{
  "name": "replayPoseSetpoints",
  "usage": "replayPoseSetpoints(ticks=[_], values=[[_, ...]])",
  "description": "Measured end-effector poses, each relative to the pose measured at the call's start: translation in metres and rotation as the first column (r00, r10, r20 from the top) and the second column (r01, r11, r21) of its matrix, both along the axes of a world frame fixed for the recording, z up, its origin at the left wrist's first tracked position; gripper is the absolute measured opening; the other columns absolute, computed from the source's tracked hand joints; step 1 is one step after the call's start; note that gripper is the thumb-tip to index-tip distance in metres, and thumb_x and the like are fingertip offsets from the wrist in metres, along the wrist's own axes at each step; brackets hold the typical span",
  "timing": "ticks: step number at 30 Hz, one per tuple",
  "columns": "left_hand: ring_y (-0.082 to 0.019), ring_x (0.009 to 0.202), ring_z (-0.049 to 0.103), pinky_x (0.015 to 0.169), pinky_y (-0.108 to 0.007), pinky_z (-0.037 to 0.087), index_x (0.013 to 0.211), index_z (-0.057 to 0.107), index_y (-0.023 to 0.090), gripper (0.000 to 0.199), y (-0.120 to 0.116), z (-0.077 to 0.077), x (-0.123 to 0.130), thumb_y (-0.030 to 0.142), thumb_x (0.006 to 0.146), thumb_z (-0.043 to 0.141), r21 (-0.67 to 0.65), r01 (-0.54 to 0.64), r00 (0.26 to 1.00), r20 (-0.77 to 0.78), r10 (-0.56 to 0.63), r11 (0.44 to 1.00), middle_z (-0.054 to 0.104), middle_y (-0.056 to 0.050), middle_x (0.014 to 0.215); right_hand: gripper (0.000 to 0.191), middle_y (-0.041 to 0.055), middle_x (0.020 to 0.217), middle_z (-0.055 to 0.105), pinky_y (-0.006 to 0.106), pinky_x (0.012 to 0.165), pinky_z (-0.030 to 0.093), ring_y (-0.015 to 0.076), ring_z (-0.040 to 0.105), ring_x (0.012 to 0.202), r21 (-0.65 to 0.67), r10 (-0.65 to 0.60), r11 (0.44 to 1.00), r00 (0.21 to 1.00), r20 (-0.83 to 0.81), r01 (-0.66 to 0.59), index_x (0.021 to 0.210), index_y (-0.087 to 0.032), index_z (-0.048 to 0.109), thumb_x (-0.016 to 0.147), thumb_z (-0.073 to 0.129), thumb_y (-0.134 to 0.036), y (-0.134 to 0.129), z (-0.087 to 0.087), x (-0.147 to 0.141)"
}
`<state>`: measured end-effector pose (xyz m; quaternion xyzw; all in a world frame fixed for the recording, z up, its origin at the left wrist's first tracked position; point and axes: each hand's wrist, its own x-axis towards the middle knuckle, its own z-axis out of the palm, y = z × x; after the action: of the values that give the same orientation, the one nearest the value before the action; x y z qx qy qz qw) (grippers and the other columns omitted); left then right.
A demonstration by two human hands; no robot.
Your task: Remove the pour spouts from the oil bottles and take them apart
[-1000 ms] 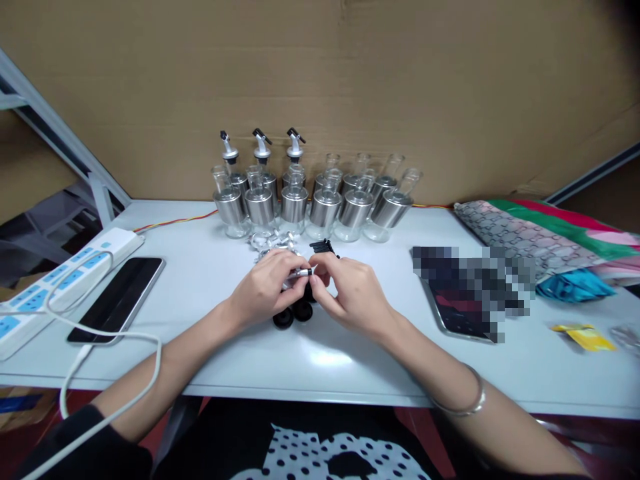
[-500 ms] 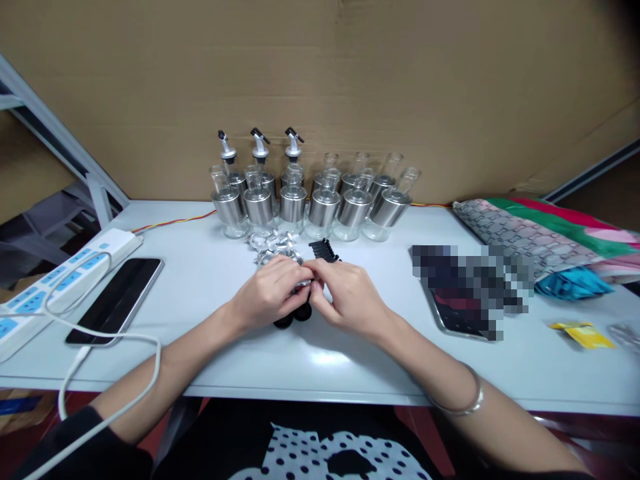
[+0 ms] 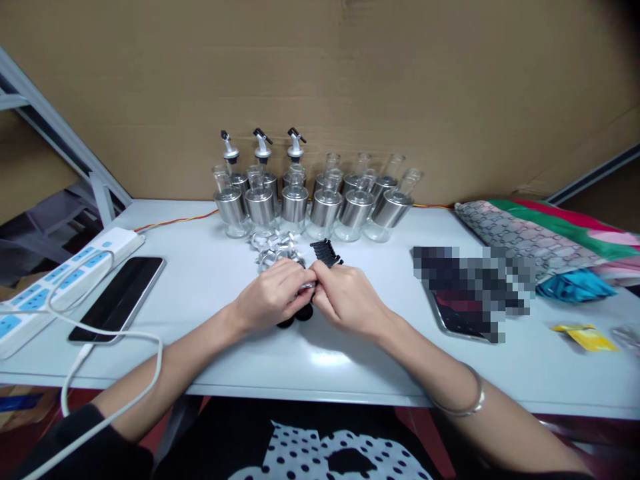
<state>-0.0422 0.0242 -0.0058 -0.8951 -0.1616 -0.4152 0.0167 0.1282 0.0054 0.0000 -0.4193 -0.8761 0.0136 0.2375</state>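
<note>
My left hand [image 3: 275, 293] is closed round a silver pourer spout [image 3: 306, 286], of which only a small part shows between the fingers. Against it presses my right hand [image 3: 347, 293], thumb and fingers pinched together; what lies in that pinch is hidden. Just beyond the hands sits a heap of silver pourer spouts [image 3: 273, 243], and beside it a row of small black levers [image 3: 326, 252]. Round black stoppers [image 3: 304, 312] lie on the table below my left fingers, partly covered by them.
Glass bottles with steel sleeves [image 3: 327, 210] stand in two rows at the back; three at the rear left carry black-and-silver pourers [image 3: 263, 143]. At left are a power strip [image 3: 75, 273], a phone [image 3: 120, 300] and a white cable. Another phone [image 3: 455, 313], partly blurred, and a yellow packet [image 3: 587, 337] lie right.
My right fingers have closed in tighter against the left hand, covering the gap between them. The spout remains in my left hand, and the whole view has shifted slightly.
</note>
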Motion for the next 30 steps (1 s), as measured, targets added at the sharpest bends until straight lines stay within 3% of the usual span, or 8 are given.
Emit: replayPoseSetpoints(ticks=[4, 7, 12, 16, 20, 23, 26, 30], values=[[-0.012, 0.061, 0.053, 0.061, -0.025, 0.048, 0.085, 0.055, 0.014, 0.005, 0.002, 0.000, -0.001, 0.011, 0.087, 0.053, -0.015, -0.040, 0.996, 0.080, 0.041, 0.999, 0.059, -0.001, 0.065, 0.014, -0.0016, 0.052, 0.048, 0.024, 0.049, 0.027, 0.0140, 0.040, 0.044, 0.001, 0.020, 1.000, 0.994, -0.103, -0.020, 0.078, -0.020, 0.042, 0.077, 0.030, -0.014, 0.000, -0.001, 0.002], [-0.011, 0.056, 0.052, 0.061, -0.024, 0.047, 0.081, 0.057, 0.014, 0.009, 0.006, -0.003, -0.001, 0.011, 0.087, 0.051, -0.049, -0.050, 0.999, 0.013, 0.050, 0.998, 0.057, 0.001, 0.061, 0.011, -0.0017, 0.055, 0.048, 0.023, 0.050, 0.030, 0.0133, 0.042, 0.045, -0.032, 0.016, 0.999, 0.987, -0.162, -0.022, 0.078, -0.021, 0.040, 0.078, 0.030, -0.016, -0.003, 0.001, 0.000], [-0.011, 0.058, 0.053, 0.058, -0.023, 0.046, 0.078, 0.057, 0.015, 0.012, 0.008, -0.007, 0.000, 0.013, 0.088, 0.050, -0.079, -0.163, 0.986, 0.007, 0.165, 0.983, 0.061, 0.000, 0.064, 0.015, -0.0017, 0.056, 0.048, 0.023, 0.051, 0.029, 0.0143, 0.043, 0.045, -0.182, -0.158, 0.972, 0.987, -0.043, 0.147, 0.085, -0.020, 0.044, 0.077, 0.032, -0.017, -0.002, 0.001, -0.002], [-0.011, 0.059, 0.055, 0.058, -0.023, 0.045, 0.079, 0.056, 0.015, 0.011, 0.009, -0.006, -0.002, 0.015, 0.088, 0.051, -0.073, -0.207, 0.977, 0.025, 0.210, 0.976, 0.063, -0.001, 0.067, 0.017, -0.0016, 0.057, 0.051, 0.023, 0.051, 0.030, 0.0130, 0.043, 0.046, -0.159, -0.202, 0.970, 0.974, -0.102, 0.184, 0.086, -0.018, 0.049, 0.078, 0.034, -0.016, 0.001, 0.002, 0.000], [-0.013, 0.064, 0.057, 0.063, -0.025, 0.046, 0.079, 0.056, 0.015, 0.012, 0.011, -0.006, -0.003, 0.016, 0.089, 0.050, -0.053, -0.210, 0.977, 0.022, 0.212, 0.976, 0.064, -0.001, 0.068, 0.013, -0.0003, 0.064, 0.058, 0.022, 0.055, 0.034, 0.0113, 0.048, 0.053, -0.133, 0.074, 0.986, 0.982, -0.171, -0.097, 0.084, -0.017, 0.055, 0.083, 0.042, -0.018, -0.005, 0.006, 0.000], [-0.012, 0.064, 0.057, 0.064, -0.024, 0.046, 0.080, 0.056, 0.016, 0.010, 0.012, -0.006, -0.004, 0.015, 0.089, 0.052, -0.064, -0.214, 0.976, 0.024, 0.216, 0.975, 0.064, 0.000, 0.068, 0.012, 0.0014, 0.074, 0.063, 0.022, 0.057, 0.035, 0.0113, 0.052, 0.060, -0.214, 0.343, 0.911, 0.936, -0.082, -0.353, 0.083, -0.017, 0.062, 0.085, 0.051, -0.022, -0.011, 0.005, -0.004], [-0.012, 0.064, 0.057, 0.064, -0.024, 0.046, 0.080, 0.056, 0.016, 0.008, 0.011, -0.005, -0.004, 0.015, 0.088, 0.054, -0.060, -0.214, 0.976, 0.021, 0.216, 0.975, 0.064, 0.000, 0.067, 0.016, 0.0040, 0.081, 0.064, 0.023, 0.057, 0.035, 0.0118, 0.053, 0.063, -0.331, 0.454, 0.843, 0.891, 0.020, -0.423, 0.087, -0.015, 0.066, 0.085, 0.058, -0.029, -0.017, 0.003, -0.008], [-0.012, 0.062, 0.057, 0.069, -0.026, 0.047, 0.081, 0.056, 0.016, 0.008, 0.010, -0.005, -0.004, 0.016, 0.088, 0.053, -0.038, -0.198, 0.980, -0.001, 0.198, 0.980, 0.063, 0.001, 0.067, 0.016, 0.0043, 0.078, 0.062, 0.023, 0.055, 0.032, 0.0103, 0.049, 0.059, -0.462, 0.500, 0.790, 0.860, 0.105, -0.403, 0.084, -0.014, 0.067, 0.085, 0.061, -0.028, -0.024, 0.004, -0.015]])
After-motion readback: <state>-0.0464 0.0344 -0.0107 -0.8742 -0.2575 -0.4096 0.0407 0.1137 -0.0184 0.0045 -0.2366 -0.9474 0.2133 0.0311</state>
